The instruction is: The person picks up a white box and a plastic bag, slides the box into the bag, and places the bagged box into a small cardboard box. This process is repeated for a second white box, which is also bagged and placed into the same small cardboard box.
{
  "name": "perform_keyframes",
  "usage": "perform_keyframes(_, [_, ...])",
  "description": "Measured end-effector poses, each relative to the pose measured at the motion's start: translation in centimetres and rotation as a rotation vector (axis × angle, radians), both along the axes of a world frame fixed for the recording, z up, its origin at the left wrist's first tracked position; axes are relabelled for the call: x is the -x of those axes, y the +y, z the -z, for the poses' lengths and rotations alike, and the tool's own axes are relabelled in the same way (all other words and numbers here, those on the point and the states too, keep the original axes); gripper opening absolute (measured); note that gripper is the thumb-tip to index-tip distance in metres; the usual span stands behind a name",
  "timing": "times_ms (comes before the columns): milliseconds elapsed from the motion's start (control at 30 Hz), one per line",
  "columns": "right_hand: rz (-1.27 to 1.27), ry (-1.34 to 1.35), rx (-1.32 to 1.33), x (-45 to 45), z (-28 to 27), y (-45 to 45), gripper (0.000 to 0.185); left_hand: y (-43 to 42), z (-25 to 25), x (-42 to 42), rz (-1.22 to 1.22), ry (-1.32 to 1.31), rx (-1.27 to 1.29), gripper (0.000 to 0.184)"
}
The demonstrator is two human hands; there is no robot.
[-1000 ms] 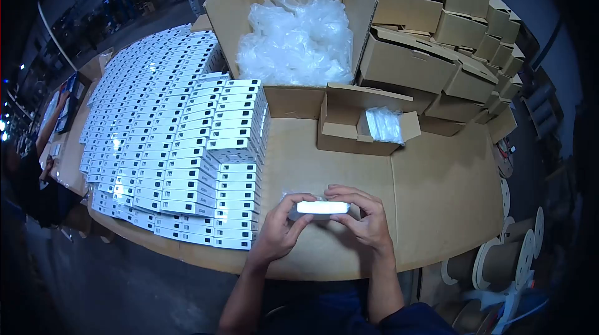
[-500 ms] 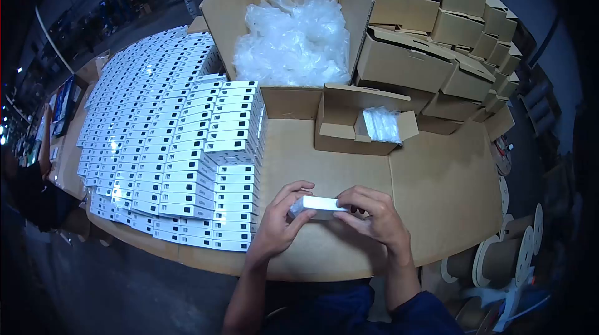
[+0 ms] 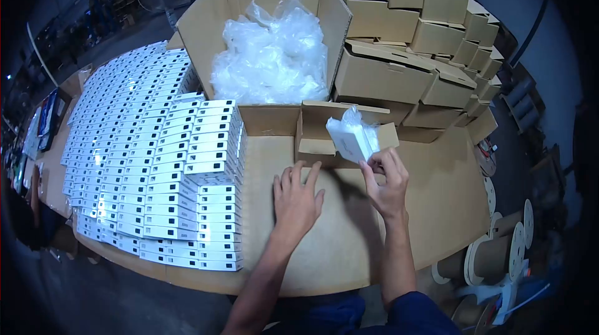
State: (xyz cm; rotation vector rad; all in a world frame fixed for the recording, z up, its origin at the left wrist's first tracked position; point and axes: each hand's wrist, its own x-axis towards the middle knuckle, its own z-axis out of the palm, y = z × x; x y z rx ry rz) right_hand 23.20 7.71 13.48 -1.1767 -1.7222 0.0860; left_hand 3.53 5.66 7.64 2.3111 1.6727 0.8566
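Note:
A slim white box (image 3: 350,143) in clear plastic wrap is pinched at its lower corner by my right hand (image 3: 388,180). It is tilted and held up in front of an open brown carton (image 3: 314,146), hiding part of the carton's inside. My left hand (image 3: 296,201) is empty, fingers spread, low over the cardboard tabletop; its fingertips are close to the carton's front. Whether they touch the surface I cannot tell.
Rows of stacked white boxes (image 3: 137,166) cover the left side of the table. A large carton (image 3: 193,23) full of crumpled clear plastic bags (image 3: 274,54) stands at the back. Brown cartons (image 3: 387,76) are piled at the back right. Spools (image 3: 499,254) stand beyond the right edge.
The white box, earlier between both hands near the front, has gone up and forward in my right hand. My left hand has let go and opened. The view has shifted slightly.

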Motion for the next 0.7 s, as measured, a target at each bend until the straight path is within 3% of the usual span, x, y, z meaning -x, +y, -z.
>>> perform_keyframes(167, [-0.013, -0.117, -0.032, -0.6, -0.7, 2.1, 0.016, 1.4, 0.7, -2.9, -0.106, 0.071, 0.133, 0.085])
perform_keyframes(367, [-0.034, -0.165, 0.018, -0.9, -0.2, 3.4, 0.015, 1.5, -0.6, -3.9, -0.163, 0.088, 0.112, 0.080])
perform_keyframes(700, [-0.004, -0.095, 0.062, -1.0, 0.4, 3.5, 0.014, 3.6, 1.4, -2.7, 0.027, 0.083, -0.101, 0.075])
